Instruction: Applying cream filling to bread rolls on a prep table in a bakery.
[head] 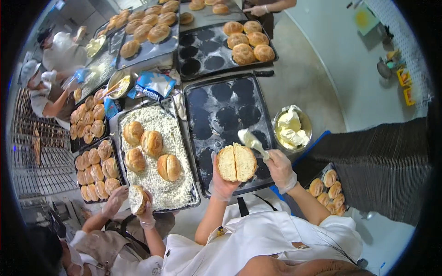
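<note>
My left hand [223, 183], in a clear glove, holds a round bun [237, 163] split open, its two pale cut faces turned up. My gloved right hand [280, 169] grips a spatula [253, 141] by its handle. White cream coats the spatula's blade, which is just above the bun's upper right edge. Beneath both hands lies a dark baking tray [224, 103] with round marks and traces of white powder. To the right of this tray stands a bowl [275, 128] with thick pale cream [292, 127] heaped in it.
Left of me, a co-worker's gloved hands [146, 210] hold a coated bun over a tray of white crumbs [152, 191] with several buns. Further trays of buns [243, 45] stand ahead and left. A knife [264, 73] lies beyond my tray. A blue-and-white bag [153, 84] lies near another bowl [119, 84].
</note>
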Available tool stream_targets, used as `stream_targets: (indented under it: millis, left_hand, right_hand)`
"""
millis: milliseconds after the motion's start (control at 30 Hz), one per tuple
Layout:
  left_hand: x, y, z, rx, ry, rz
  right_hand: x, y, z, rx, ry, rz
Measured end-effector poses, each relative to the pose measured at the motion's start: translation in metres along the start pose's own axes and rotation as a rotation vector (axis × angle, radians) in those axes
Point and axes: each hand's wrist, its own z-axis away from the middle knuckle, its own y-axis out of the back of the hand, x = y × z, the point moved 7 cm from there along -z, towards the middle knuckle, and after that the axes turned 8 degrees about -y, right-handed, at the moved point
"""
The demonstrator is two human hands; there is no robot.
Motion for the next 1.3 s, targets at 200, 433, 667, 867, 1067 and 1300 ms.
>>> stream_targets:
  millis: [200,433,667,867,1067,1300]
  left_hand:
    - [-0.003,-0.047,0.025,-0.122,0.03,-0.084]
    - [-0.003,-0.059,0.036,-0.188,-0.025,-0.078]
    - [0.0,-0.07,0.037,-0.147,-0.141,-0.151]
    - [-0.011,-0.072,0.051,-0.173,-0.141,-0.221]
    - [0.004,-0.075,0.064,-0.154,-0.207,-0.18]
    - [0.058,-0.033,0.1,-0.166,-0.32,-0.073]
  right_hand:
    - [-0.046,0.048,0.015,0.077,0.423,0.499]
    - [-0.066,0.109,0.01,0.15,0.533,0.745]
    - [-0.091,0.087,0.041,-0.191,0.605,0.656]
    - [-0.104,0.089,0.028,-0.075,0.53,0.452]
    - [-0.127,0.052,0.042,-0.244,0.753,0.63]
    - [-0.087,0.04,0.041,-0.345,0.453,-0.074]
